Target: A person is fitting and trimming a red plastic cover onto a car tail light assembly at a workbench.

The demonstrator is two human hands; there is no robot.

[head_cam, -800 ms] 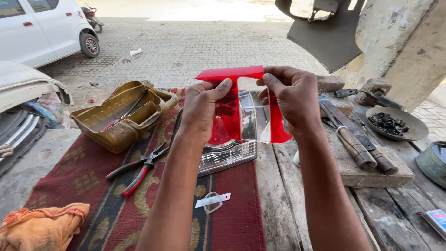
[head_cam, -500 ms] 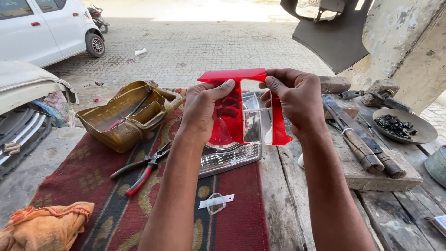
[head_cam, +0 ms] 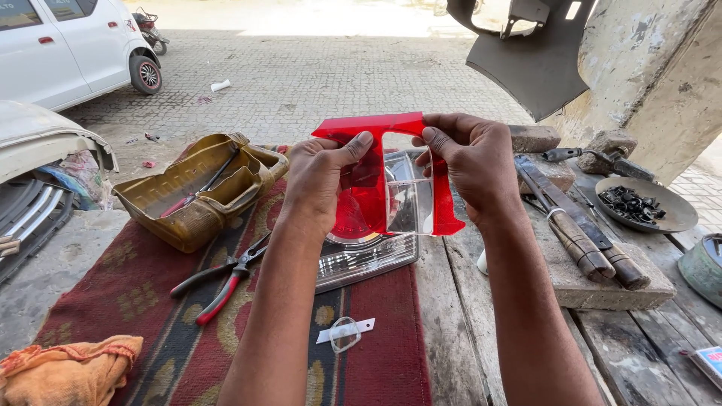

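Lens (head_cam: pixel 391 180) raised slightly, pinched between both grips

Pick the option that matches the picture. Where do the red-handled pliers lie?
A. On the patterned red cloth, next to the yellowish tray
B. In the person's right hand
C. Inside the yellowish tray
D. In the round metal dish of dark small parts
A: the red-handled pliers lie flat on the patterned red cloth, just in front of the yellowish tray, while both hands hold the red lamp lens.
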